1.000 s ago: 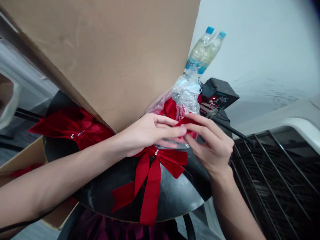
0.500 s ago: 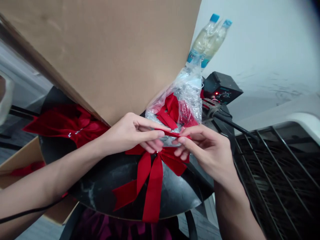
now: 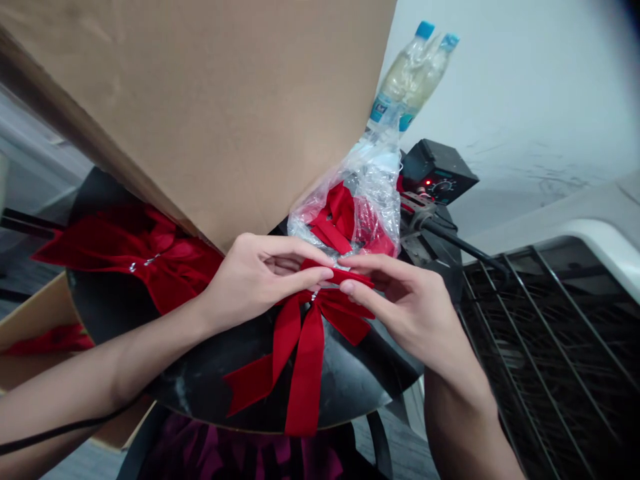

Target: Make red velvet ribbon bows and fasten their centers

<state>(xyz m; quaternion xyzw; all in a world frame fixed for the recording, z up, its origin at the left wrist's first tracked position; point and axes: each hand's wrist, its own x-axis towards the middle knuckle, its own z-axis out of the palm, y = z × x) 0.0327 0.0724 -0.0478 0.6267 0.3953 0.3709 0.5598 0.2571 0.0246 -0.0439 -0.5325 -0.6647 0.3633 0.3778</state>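
Note:
Between both hands is a short folded piece of red ribbon (image 3: 345,274), pinched at its two ends. My left hand (image 3: 267,270) grips the left end with thumb and forefinger. On the right end, my right hand (image 3: 400,293) closes thumb and fingers the same way. Just below them a red bow (image 3: 306,357) lies on the black round table (image 3: 200,380), its tails hanging toward the near edge and a silvery twist at its centre. Behind the hands, a clear plastic bag (image 3: 377,173) holds more red ribbon pieces (image 3: 340,213).
A large cardboard box (image 3: 240,120) covers the table's back left. More red bows (image 3: 155,257) lie beside it. Two bottles (image 3: 407,73) and a black control box (image 3: 439,172) with a red light stand behind. A black wire rack (image 3: 545,333) is at right, an open carton (image 3: 40,313) at lower left.
The ribbon piece shows wider and flatter between my fingers, and my hands have come slightly closer together. The whole view has shifted a little.

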